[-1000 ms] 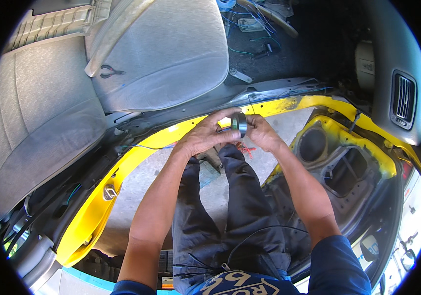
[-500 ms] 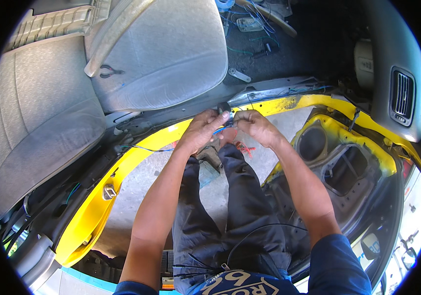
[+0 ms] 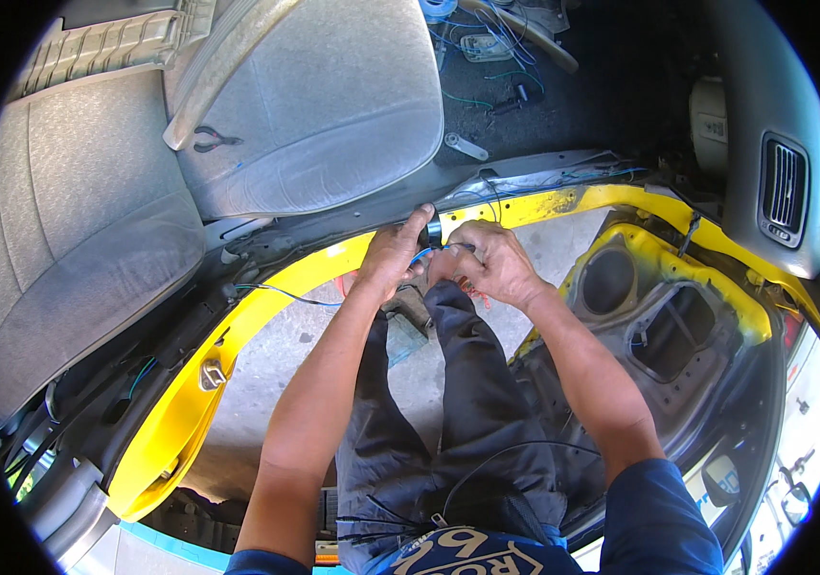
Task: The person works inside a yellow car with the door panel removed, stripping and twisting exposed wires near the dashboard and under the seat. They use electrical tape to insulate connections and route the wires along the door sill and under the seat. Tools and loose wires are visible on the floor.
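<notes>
In front of the yellow door sill, my two hands work close together. My left hand (image 3: pixel 391 254) is closed around a thin blue wire (image 3: pixel 421 256), its thumb raised against a roll of black tape (image 3: pixel 433 231). That roll sits in the gap between the hands. My right hand (image 3: pixel 496 264) has its fingers curled in a pinch around a dark length of the wires just right of the roll. The fingers partly hide the wires and the tape's loose end. A dark wire (image 3: pixel 295 295) trails from the left hand toward the sill.
The yellow sill (image 3: pixel 333 259) curves around my legs. Beyond it are a grey seat (image 3: pixel 324 105) with pliers (image 3: pixel 216 140) on it, and a metal lever-like piece (image 3: pixel 466 147). Loose wires (image 3: pixel 511 43) lie on the cabin floor. An open door (image 3: pixel 659 316) stands at right.
The tape roll has dropped slightly and turned between my hands. My left thumb has lifted, and my right hand has shifted a little lower with its fingers curled differently.
</notes>
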Tool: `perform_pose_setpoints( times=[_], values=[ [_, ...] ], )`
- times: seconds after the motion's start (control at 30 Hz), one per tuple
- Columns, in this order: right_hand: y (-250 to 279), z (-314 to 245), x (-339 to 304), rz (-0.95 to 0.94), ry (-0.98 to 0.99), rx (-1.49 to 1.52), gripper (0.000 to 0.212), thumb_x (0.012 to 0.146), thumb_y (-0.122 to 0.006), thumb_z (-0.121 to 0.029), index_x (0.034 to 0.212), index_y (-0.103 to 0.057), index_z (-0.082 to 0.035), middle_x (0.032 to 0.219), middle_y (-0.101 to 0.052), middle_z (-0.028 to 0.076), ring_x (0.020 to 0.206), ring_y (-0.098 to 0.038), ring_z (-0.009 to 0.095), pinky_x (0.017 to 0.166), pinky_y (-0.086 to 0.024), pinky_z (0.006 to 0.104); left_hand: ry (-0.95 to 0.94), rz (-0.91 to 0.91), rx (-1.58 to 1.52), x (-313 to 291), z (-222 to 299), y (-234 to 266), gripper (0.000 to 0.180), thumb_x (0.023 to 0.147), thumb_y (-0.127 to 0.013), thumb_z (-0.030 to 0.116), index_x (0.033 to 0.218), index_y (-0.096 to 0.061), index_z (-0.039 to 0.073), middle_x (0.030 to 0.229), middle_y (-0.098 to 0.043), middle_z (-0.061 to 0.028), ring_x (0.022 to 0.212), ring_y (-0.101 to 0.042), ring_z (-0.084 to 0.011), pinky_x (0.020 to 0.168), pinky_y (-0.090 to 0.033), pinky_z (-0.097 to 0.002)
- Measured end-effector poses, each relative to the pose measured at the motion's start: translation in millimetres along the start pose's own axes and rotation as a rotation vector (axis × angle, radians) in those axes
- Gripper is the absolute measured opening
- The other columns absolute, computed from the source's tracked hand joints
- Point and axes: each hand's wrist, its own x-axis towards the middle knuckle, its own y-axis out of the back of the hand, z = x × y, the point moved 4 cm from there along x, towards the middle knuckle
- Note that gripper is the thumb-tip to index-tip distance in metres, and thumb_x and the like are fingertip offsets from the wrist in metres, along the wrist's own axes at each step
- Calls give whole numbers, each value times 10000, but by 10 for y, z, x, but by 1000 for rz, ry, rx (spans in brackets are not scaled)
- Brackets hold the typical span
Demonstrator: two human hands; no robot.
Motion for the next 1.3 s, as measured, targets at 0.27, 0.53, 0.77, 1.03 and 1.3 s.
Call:
perform_pose_setpoints(
  times=[0.27,0.53,0.77,1.03,1.3],
  values=[
    [14,-68,-26,70,-59,-164,254,825,-790,-193,955,-673,-10,828,-679,151,799,-652,335,776,-498,430,5,-30,54,46,78,10,682,864,-653,717,925,-663,38,762,-638,-59,575,-530,-116,486,-368,-259],
    [-56,113,-27,100,-275,131,250,818,-798,-200,951,-711,-8,809,-691,145,711,-668,299,654,-508,393,-72,-37,26,44,61,-38,716,894,-616,735,912,-615,20,835,-563,-54,729,-590,-149,608,-514,-292],
    [-1,65,11,121,-148,32,191,827,-783,-186,892,-740,-12,737,-671,161,694,-669,308,685,-517,405,-64,-74,58,53,70,-21,693,921,-596,708,953,-631,16,855,-552,-55,768,-577,-153,624,-507,-295],
    [-29,115,57,113,-383,60,222,866,-746,-240,874,-741,-18,791,-707,191,659,-673,306,673,-522,399,-106,-78,93,13,140,-36,688,926,-618,665,1078,-662,-4,954,-612,-85,856,-595,-180,690,-531,-315],
    [-145,491,36,75,-613,649,129,806,-679,-96,870,-762,-23,784,-697,5,777,-571,102,773,-449,271,-236,-233,81,-33,137,-90,752,948,-676,468,1529,-450,47,1124,-657,-78,857,-579,-128,720,-501,-278]
  ],
)
